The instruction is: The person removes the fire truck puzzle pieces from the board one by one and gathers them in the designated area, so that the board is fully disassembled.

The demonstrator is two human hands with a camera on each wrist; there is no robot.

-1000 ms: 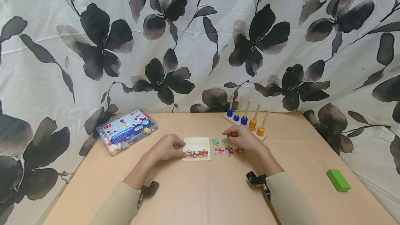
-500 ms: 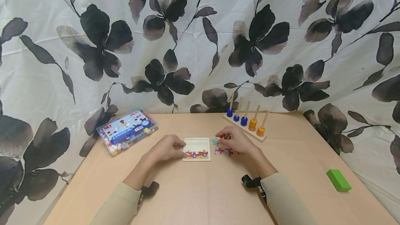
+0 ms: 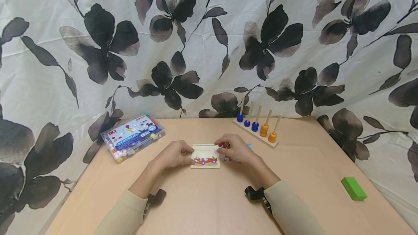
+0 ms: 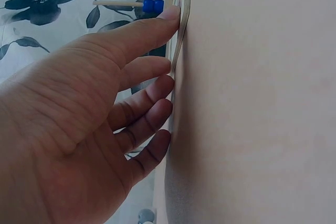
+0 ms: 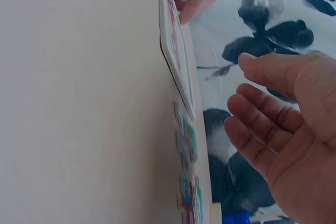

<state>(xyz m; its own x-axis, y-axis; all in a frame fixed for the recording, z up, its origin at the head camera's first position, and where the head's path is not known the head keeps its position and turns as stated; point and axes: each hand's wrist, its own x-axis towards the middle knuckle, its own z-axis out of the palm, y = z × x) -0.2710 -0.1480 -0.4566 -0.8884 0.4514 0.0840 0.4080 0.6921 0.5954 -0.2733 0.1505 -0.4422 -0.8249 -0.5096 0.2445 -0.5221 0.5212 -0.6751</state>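
A small jigsaw puzzle board [image 3: 205,150] lies on the table, a red vehicle picture along its lower part. My left hand [image 3: 174,154] holds the board at its left edge. In the left wrist view its thumb [image 4: 170,14] lies on the board's rim and the fingertips line the edge. Above the board's right edge hovers my right hand [image 3: 236,149], thumb and forefinger close together. Its wrist view shows no piece in the hand, though the forefinger is hidden behind the thumb. Loose puzzle pieces [image 5: 187,145] lie right of the board, partly covered by this hand.
Behind to the right stands a peg stacker [image 3: 256,131] with blue and orange rings on upright wooden pegs. A clear plastic case of beads [image 3: 133,137] sits at the back left. A green block [image 3: 353,188] lies at the far right. Floral cloth [image 3: 209,46] hangs behind the table.
My right hand has moved left from over the loose pieces to the board's right edge, uncovering a blue piece behind it. My left hand and the board stay put.
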